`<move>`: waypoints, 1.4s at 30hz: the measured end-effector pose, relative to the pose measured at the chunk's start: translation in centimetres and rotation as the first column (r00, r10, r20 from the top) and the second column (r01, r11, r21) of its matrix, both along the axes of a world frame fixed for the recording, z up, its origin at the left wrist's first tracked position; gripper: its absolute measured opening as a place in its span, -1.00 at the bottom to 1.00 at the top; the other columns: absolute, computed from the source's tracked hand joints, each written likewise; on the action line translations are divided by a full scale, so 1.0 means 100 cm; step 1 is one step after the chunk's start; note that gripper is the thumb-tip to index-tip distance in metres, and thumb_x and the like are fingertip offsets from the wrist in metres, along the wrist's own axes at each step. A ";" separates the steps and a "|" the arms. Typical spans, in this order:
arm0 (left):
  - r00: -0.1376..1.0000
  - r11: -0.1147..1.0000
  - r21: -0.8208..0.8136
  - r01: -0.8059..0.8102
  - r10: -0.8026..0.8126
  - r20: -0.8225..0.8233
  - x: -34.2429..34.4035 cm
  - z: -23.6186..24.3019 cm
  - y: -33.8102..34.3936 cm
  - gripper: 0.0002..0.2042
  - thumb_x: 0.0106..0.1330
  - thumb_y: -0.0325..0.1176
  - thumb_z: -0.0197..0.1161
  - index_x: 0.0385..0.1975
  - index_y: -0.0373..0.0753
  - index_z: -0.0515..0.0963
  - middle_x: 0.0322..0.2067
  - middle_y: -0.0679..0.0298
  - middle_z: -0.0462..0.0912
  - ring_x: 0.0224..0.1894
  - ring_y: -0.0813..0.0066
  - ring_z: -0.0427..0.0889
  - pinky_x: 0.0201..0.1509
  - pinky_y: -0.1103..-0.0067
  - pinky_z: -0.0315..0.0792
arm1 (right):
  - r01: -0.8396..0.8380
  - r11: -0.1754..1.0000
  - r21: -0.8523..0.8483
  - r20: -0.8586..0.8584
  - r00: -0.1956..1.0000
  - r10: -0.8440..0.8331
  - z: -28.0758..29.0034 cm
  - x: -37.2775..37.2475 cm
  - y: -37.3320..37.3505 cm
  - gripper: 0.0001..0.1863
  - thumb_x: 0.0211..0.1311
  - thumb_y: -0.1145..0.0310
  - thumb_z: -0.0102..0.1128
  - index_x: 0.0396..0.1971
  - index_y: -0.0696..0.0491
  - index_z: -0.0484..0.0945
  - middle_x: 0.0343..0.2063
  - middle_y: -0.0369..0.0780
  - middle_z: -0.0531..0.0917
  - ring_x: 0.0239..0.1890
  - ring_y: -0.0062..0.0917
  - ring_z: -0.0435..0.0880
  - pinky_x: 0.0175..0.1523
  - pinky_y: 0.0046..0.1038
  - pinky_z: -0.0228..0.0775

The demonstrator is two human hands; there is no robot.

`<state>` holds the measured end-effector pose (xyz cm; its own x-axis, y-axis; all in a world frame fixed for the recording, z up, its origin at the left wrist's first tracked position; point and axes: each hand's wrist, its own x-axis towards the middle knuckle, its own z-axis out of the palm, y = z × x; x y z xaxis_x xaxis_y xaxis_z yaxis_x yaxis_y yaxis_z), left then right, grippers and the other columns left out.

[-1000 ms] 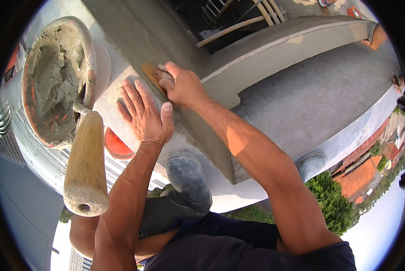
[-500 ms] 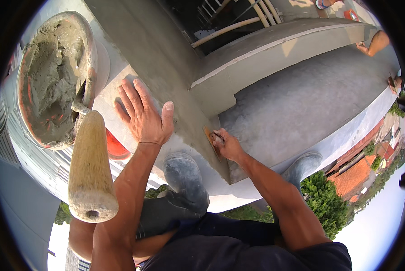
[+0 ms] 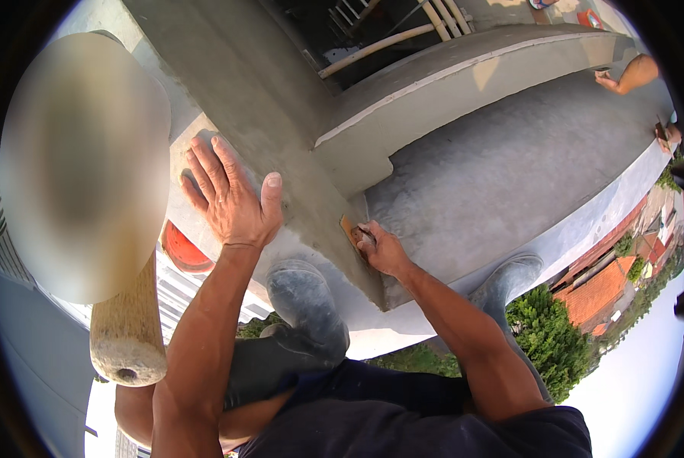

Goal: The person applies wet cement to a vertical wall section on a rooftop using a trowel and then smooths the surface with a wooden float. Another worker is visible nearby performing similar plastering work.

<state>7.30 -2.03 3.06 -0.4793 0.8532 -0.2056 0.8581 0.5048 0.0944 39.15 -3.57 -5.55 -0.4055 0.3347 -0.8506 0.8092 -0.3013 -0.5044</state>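
Note:
My left hand [image 3: 235, 206] is spread flat against the pale face beside the grey concrete beam [image 3: 262, 114], with nothing in it. Closed around a small hand float [image 3: 349, 227], my right hand [image 3: 384, 248] presses it to the beam's smooth cement near its lower end. The float's tan edge shows, while my fingers hide most of its grip. At the left, a trowel's wooden handle [image 3: 128, 336] points toward me. A blurred oval covers the bucket of wet mortar and the trowel's blade.
My rubber boots [image 3: 304, 301] straddle the beam's end. To the right stretches a grey cement slab [image 3: 510, 160] with a raised curb [image 3: 464, 99]. Another person's hands [image 3: 610, 80] work at its far end. Beyond the slab's outer edge, trees [image 3: 548, 343] and roofs lie below.
The view has shifted slightly, so the beam and my left hand sit a little further left. A blurred patch now covers the mortar bucket. Both hands keep much the same pose.

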 end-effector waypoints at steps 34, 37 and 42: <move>1.000 0.999 -0.044 0.002 -0.003 -0.023 -0.002 -0.002 -0.004 -0.04 0.51 0.26 -0.20 0.68 -0.38 -0.15 0.71 -0.17 -0.27 0.74 -0.21 -0.35 0.69 -0.11 -0.55 | 0.175 0.978 0.115 -0.277 0.951 -0.138 -0.001 -0.158 0.104 -0.52 0.44 0.29 0.31 0.31 0.04 0.58 0.09 0.04 0.76 0.14 0.04 0.72 0.26 -0.12 0.55; 1.000 0.999 -0.037 0.008 -0.009 -0.009 -0.002 -0.001 -0.005 -0.04 0.50 0.25 -0.17 0.68 -0.40 -0.16 0.70 -0.18 -0.28 0.74 -0.21 -0.36 0.69 -0.10 -0.56 | 0.175 0.978 0.116 -0.441 0.891 -0.107 0.011 -0.163 0.104 -0.51 0.45 0.26 0.32 0.32 0.06 0.58 0.09 0.04 0.75 0.11 0.03 0.73 0.23 -0.14 0.55; 1.000 0.999 -0.051 -0.007 0.007 -0.008 0.000 -0.001 -0.001 -0.03 0.49 0.23 -0.14 0.68 -0.41 -0.18 0.70 -0.21 -0.28 0.74 -0.22 -0.37 0.69 -0.10 -0.58 | 0.126 0.990 0.070 -0.316 0.944 -0.098 0.038 -0.046 0.035 -0.50 0.46 0.27 0.33 0.34 0.05 0.55 0.07 0.03 0.76 0.15 0.00 0.72 0.27 -0.15 0.53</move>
<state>7.27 -2.14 2.97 -0.4868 0.8384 -0.2451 0.8552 0.5146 0.0619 34.55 -0.09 -1.75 -0.6011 0.4608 -0.6530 0.5711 -0.3238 -0.7543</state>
